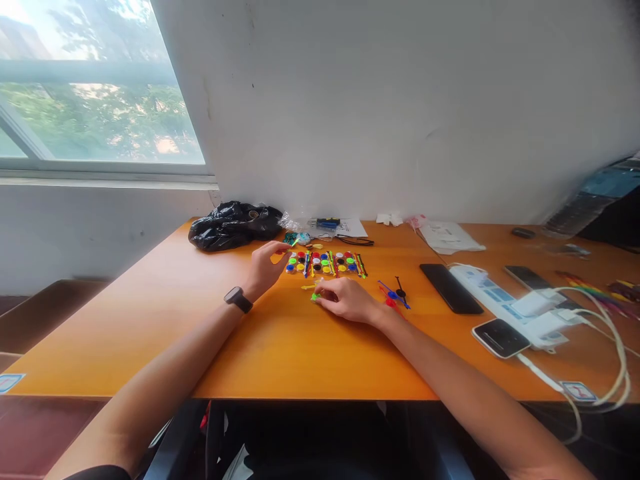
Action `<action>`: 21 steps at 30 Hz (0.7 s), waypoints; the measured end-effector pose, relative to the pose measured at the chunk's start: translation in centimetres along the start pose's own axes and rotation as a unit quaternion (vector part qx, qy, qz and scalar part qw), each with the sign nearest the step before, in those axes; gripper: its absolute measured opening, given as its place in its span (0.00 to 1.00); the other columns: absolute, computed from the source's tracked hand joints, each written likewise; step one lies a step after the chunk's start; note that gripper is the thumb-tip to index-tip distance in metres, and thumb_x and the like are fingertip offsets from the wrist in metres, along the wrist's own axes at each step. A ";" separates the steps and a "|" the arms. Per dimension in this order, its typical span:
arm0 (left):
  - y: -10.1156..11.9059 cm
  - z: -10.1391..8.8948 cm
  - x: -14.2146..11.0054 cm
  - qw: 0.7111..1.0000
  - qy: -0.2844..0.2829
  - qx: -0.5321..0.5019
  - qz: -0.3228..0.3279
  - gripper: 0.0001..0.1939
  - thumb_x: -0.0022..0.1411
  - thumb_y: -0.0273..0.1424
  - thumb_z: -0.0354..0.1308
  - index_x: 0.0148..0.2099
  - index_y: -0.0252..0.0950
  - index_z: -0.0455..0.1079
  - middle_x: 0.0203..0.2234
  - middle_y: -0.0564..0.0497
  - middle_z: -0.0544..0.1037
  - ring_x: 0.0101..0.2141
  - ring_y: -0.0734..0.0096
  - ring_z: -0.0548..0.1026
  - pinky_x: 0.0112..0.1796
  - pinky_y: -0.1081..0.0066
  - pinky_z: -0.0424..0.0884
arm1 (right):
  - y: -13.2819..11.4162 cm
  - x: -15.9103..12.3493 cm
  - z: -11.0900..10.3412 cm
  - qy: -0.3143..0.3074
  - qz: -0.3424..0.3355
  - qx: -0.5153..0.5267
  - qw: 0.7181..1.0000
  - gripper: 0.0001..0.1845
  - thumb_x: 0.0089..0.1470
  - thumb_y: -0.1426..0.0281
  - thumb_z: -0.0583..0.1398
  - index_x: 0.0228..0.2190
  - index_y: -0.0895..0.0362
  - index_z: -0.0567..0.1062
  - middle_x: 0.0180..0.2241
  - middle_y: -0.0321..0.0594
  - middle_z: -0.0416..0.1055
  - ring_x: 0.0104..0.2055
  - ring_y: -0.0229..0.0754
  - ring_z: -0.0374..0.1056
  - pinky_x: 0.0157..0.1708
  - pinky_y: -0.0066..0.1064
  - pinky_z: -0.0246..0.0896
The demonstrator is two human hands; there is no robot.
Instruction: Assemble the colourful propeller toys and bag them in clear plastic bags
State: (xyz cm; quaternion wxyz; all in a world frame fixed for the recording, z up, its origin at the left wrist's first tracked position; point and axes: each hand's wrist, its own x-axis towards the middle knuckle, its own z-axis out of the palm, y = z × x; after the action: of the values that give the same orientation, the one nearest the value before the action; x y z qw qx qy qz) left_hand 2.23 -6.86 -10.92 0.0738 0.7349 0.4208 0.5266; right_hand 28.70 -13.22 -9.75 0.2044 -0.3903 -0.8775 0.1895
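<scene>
A cluster of small coloured round pieces and thin sticks (pixel 326 263) lies in rows on the orange table (pixel 150 313). My left hand (pixel 267 265), with a dark watch on its wrist, rests at the cluster's left end, fingers curled toward a piece there; whether it grips one I cannot make out. My right hand (pixel 346 299) lies just in front of the cluster, fingers closed on a small green piece (pixel 315 297). A yellow stick (pixel 309 287) lies beside it. Loose blue, red and black sticks (pixel 394 294) lie right of my right hand.
A black plastic bag (pixel 233 225) sits at the back left. Papers (pixel 449 236) and pens lie by the wall. To the right are a black phone (pixel 451 288), a white power strip (pixel 505 303) with plugs and cables, and two more phones (pixel 501 337).
</scene>
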 end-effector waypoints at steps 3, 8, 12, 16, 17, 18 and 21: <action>0.9 -0.1 0.0 1.000 0.007 -0.004 0.026 0.07 0.69 0.34 0.63 0.43 0.37 0.79 0.36 0.49 0.83 0.36 0.67 0.79 0.42 0.67 0.77 | 0.3 0.1 0.0 0.007 0.000 -0.001 1.000 0.08 0.63 0.65 0.63 0.36 0.55 0.81 0.28 0.38 0.77 0.29 0.38 0.66 0.31 0.30 0.50; 2.4 0.1 -0.2 0.998 0.000 -0.031 0.063 0.05 0.69 0.32 0.64 0.40 0.37 0.80 0.34 0.49 0.84 0.34 0.68 0.79 0.39 0.69 0.76 | 0.8 0.0 -0.1 -0.009 0.008 0.060 0.998 0.07 0.60 0.67 0.64 0.38 0.56 0.82 0.26 0.35 0.74 0.28 0.37 0.65 0.30 0.28 0.53; 4.1 0.2 -0.4 0.994 0.009 -0.065 0.092 0.05 0.69 0.30 0.64 0.39 0.37 0.80 0.35 0.49 0.84 0.34 0.68 0.80 0.39 0.69 0.76 | 0.7 -0.3 -1.2 -0.076 0.001 0.114 0.991 0.08 0.55 0.65 0.67 0.35 0.56 0.82 0.23 0.33 0.68 0.27 0.37 0.62 0.27 0.28 0.51; 5.8 -0.1 -0.5 0.990 -0.003 -0.098 0.101 0.05 0.68 0.30 0.66 0.38 0.37 0.79 0.34 0.49 0.84 0.34 0.68 0.80 0.38 0.68 0.76 | 0.5 -0.2 -2.5 -0.037 0.019 0.183 0.982 0.14 0.57 0.58 0.68 0.32 0.57 0.80 0.22 0.32 0.64 0.25 0.35 0.57 0.25 0.28 0.49; 6.2 -0.1 -0.5 0.989 -0.024 -0.112 0.099 0.05 0.68 0.30 0.66 0.37 0.37 0.80 0.33 0.49 0.84 0.35 0.68 0.80 0.38 0.68 0.76 | 0.4 -0.1 -2.8 0.004 0.027 0.205 0.978 0.16 0.58 0.56 0.68 0.33 0.57 0.79 0.23 0.31 0.64 0.25 0.35 0.57 0.25 0.28 0.50; 6.5 -0.1 -0.6 0.986 -0.049 -0.127 0.098 0.05 0.68 0.30 0.66 0.37 0.37 0.80 0.34 0.49 0.84 0.35 0.68 0.81 0.38 0.69 0.75 | 0.4 0.0 -3.1 0.046 0.034 0.227 0.972 0.18 0.59 0.54 0.67 0.35 0.57 0.78 0.23 0.31 0.64 0.25 0.35 0.57 0.25 0.28 0.51; 7.3 0.0 -1.1 0.973 -0.132 -0.159 0.102 0.05 0.68 0.30 0.66 0.38 0.37 0.81 0.33 0.49 0.84 0.34 0.69 0.80 0.37 0.70 0.75 | 0.5 0.1 -4.0 0.086 0.049 0.287 0.953 0.21 0.61 0.50 0.66 0.42 0.55 0.75 0.27 0.34 0.68 0.29 0.37 0.64 0.27 0.27 0.57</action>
State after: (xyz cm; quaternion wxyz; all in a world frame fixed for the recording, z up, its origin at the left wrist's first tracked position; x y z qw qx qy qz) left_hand 6.13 -12.28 -7.68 0.1907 0.8157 0.2410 0.4901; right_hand 30.96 -12.13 -6.55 0.3728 -0.3725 -0.7450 0.4091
